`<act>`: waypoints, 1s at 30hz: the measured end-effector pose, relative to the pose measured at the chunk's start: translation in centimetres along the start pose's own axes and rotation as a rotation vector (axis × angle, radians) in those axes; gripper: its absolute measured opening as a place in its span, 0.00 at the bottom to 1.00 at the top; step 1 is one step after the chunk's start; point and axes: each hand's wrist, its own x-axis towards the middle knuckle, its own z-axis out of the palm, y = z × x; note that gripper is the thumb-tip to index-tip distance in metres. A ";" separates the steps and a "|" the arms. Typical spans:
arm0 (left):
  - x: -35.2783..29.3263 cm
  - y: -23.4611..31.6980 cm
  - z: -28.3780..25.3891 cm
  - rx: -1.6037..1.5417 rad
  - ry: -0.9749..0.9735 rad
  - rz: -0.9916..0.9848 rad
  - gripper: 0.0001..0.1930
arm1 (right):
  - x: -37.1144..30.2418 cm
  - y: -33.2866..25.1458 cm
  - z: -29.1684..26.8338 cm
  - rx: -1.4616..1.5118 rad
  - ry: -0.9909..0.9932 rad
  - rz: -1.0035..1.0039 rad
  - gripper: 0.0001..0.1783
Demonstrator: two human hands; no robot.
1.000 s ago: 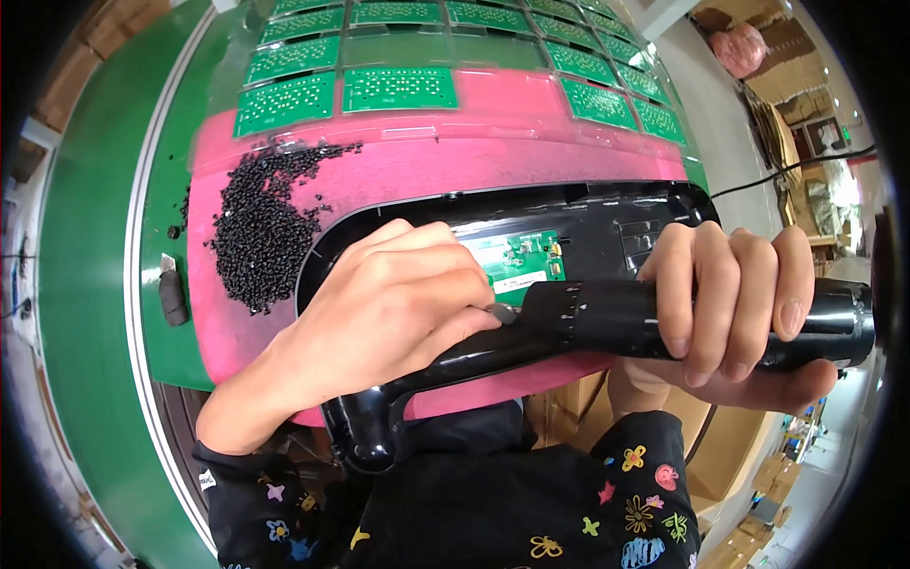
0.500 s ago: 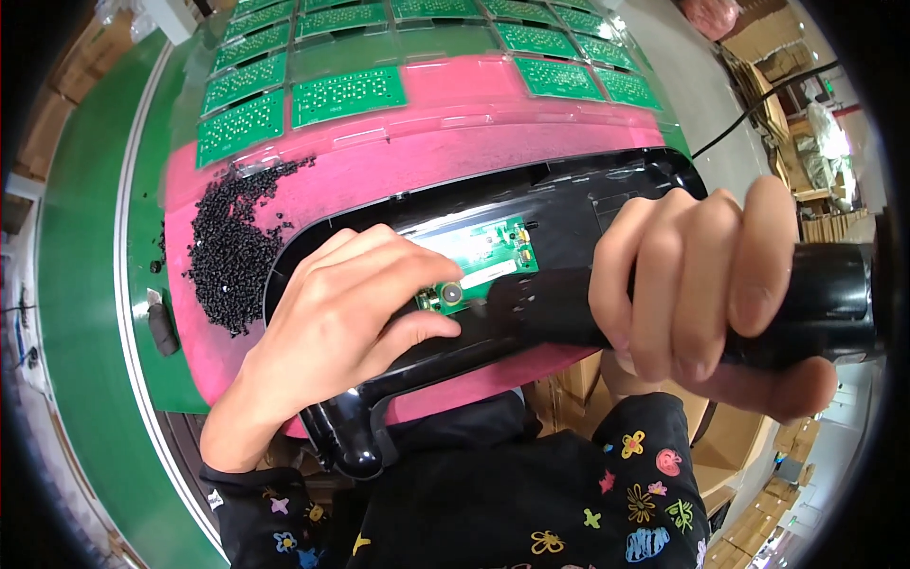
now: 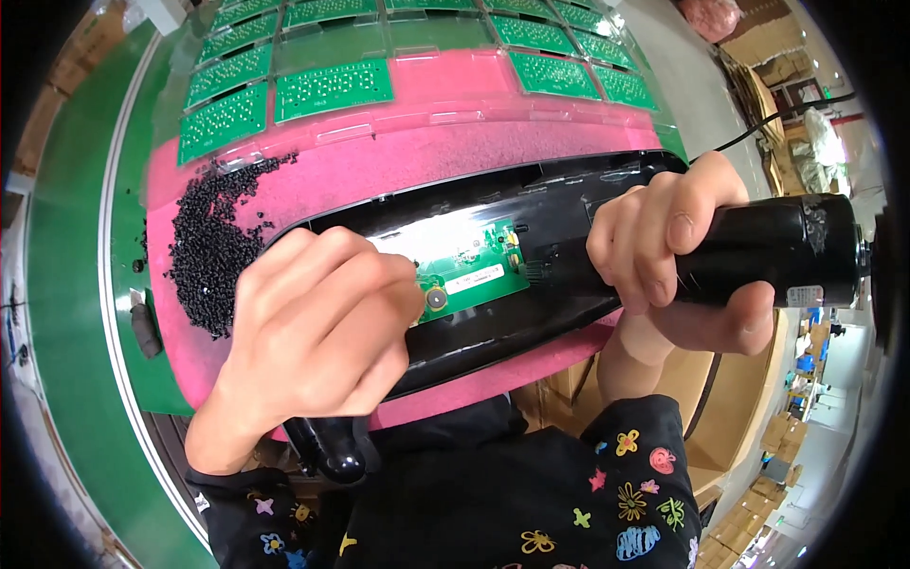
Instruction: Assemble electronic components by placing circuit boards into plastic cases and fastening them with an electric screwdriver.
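Observation:
A long black plastic housing (image 3: pixel 559 204) lies tilted across the pink mat, hollow side up. Inside it sits a green circuit board (image 3: pixel 483 275) with a white label strip and a round part near its left end. My left hand (image 3: pixel 318 327) is closed over the housing's left part, fingers curled at the board's left edge. Whatever its fingertips hold, if anything, is hidden. My right hand (image 3: pixel 664 237) grips a black cylindrical electric screwdriver (image 3: pixel 758 251) above the housing's right end. The tool's tip is hidden by that hand.
Small black screw-like parts (image 3: pixel 204 256) lie heaped on the pink mat's (image 3: pixel 427 137) left side. Behind are clear trays of green boards (image 3: pixel 332 87). A dark lump (image 3: pixel 144 330) rests at left on the green table. A black cable (image 3: pixel 787 114) runs at upper right; cardboard boxes (image 3: pixel 739 398) stand below right.
My right hand has raised the electric screwdriver away from the board. My left hand's fingers have curled in and drawn left, uncovering more of the board. The view has shifted slightly.

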 end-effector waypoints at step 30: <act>5.8 8.9 -7.5 0.320 -0.076 -0.056 0.07 | 0.3 0.3 0.5 0.002 -0.192 0.050 0.30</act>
